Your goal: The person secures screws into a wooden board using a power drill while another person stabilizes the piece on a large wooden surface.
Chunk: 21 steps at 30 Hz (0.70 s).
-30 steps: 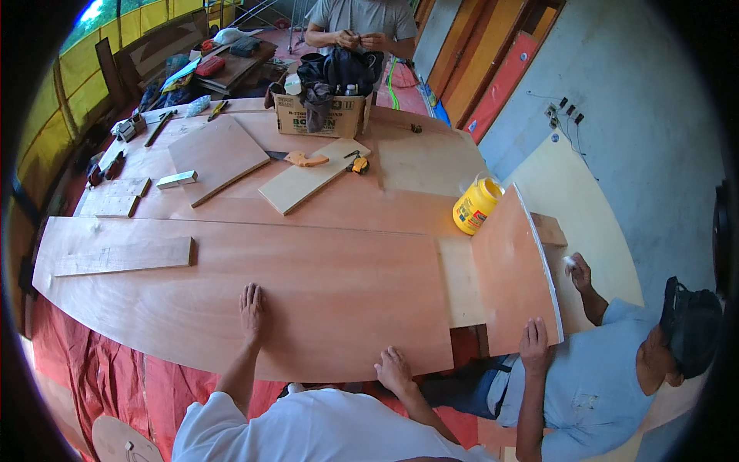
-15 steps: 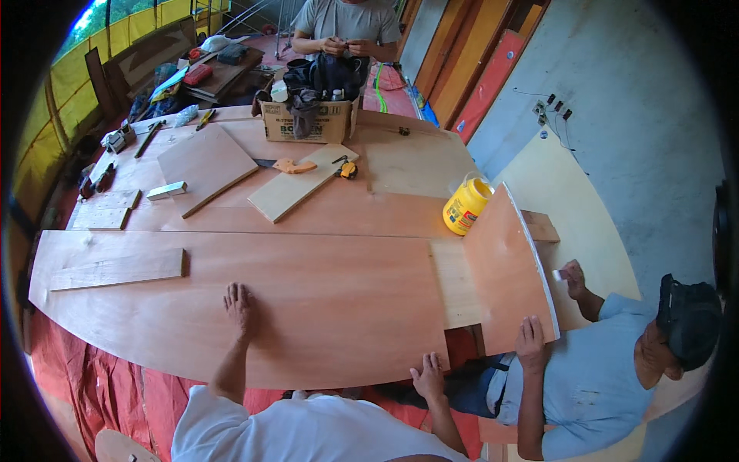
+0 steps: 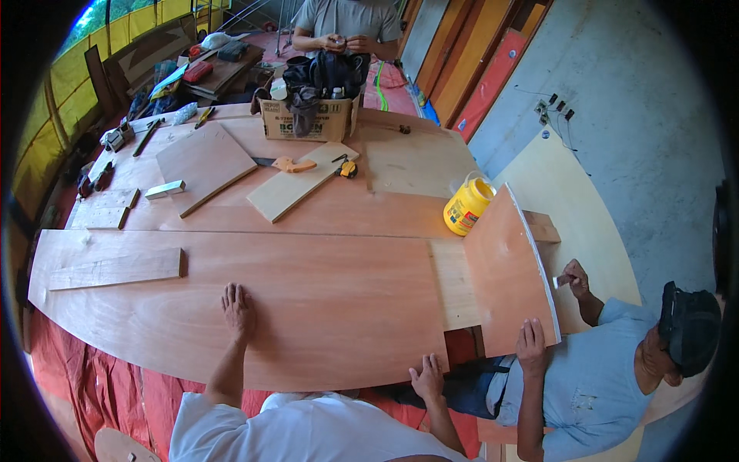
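Note:
My left hand (image 3: 239,311) lies flat on a large plywood sheet (image 3: 331,300), fingers stretched out. Near the sheet's front right edge rests my right hand (image 3: 428,379), its fingers extended over the top and holding nothing. To my right, a co-worker steadies a tilted plywood panel (image 3: 508,269) with one hand (image 3: 531,346). The co-worker's other hand (image 3: 576,280) holds a small white-tipped spreader or brush (image 3: 560,282) against the panel's white-coated edge. A tapered wood board (image 3: 119,268) sits on the sheet, left of my left hand.
A yellow tub (image 3: 468,204) stands behind the panel. Farther back are a handsaw (image 3: 291,165), a tape measure (image 3: 347,167), loose boards (image 3: 300,182) and a cardboard box (image 3: 308,122) of dark items. Another person (image 3: 346,31) stands beyond the box, hands together.
The co-worker's spreader or brush has moved slightly, now closer to the panel's edge, and that person's head has shifted a little lower. Both my hands stay in place.

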{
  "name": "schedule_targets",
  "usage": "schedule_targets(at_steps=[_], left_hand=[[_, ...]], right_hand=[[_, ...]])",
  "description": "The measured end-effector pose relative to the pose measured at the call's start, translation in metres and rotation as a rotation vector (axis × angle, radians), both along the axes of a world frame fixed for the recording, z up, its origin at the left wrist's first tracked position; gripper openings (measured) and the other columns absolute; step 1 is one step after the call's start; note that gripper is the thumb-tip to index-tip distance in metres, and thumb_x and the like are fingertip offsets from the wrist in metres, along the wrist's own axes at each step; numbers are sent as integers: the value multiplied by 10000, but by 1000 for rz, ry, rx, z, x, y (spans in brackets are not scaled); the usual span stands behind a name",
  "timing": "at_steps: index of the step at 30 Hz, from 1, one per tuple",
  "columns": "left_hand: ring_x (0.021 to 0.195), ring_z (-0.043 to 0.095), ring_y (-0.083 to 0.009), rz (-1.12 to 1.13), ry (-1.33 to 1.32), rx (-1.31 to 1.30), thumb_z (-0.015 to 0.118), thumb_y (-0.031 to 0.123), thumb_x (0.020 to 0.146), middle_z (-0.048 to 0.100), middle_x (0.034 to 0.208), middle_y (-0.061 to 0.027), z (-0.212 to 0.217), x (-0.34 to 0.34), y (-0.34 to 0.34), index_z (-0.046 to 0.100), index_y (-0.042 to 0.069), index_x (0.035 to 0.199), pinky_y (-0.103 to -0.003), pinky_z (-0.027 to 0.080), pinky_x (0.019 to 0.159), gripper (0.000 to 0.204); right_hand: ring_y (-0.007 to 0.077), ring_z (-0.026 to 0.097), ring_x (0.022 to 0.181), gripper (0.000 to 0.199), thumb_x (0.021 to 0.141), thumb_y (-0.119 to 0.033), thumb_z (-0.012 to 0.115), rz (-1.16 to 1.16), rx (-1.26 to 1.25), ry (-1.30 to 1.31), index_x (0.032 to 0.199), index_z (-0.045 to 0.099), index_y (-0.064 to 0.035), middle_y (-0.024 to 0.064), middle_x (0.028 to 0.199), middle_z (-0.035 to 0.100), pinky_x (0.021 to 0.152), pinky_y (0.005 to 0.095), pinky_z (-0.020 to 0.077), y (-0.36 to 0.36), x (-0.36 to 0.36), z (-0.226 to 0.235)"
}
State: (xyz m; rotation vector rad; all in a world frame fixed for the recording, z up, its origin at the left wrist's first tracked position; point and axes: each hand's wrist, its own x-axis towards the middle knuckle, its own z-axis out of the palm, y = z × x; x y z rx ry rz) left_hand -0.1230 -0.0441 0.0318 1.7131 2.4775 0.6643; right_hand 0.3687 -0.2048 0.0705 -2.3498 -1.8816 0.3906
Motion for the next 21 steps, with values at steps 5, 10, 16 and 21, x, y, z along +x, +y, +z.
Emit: schedule_targets(at_steps=[5, 10, 16, 21], left_hand=[[1337, 285, -297, 3, -1, 10, 387, 288, 945, 375, 1404, -152, 1, 0, 1, 462, 45, 1273, -445, 185, 1109, 414], [1342, 278, -295, -27, -9, 34, 383, 295, 947, 371, 1406, -155, 0, 0, -1, 452, 50, 1286, -446, 188, 1109, 423], [1345, 276, -291, -18, -1, 50, 375, 298, 951, 368, 1410, -152, -2, -1, -1, 450, 48, 1293, -439, 181, 1115, 430], [1343, 279, -293, -3, 4, 29, 371, 298, 951, 376, 1407, -154, -1, -1, -2, 448, 39, 1296, -436, 183, 1114, 438]], right_hand=[[374, 300, 1323, 684, 817, -370, 615, 5, -12, -12, 1315, 406, 50, 265, 1400, 338, 1100, 414, 244, 1, 2, 0], [371, 318, 1315, 660, 801, -333, 641, -34, 4, 36, 1293, 426, 51, 266, 1389, 354, 1094, 420, 254, 1, 3, 1], [369, 321, 1314, 668, 785, -313, 659, 2, 37, 17, 1296, 424, 48, 262, 1388, 360, 1089, 424, 266, 0, 3, 0], [365, 317, 1318, 684, 782, -318, 661, -8, -10, 34, 1307, 415, 45, 256, 1398, 350, 1090, 412, 267, 0, 5, -1]])
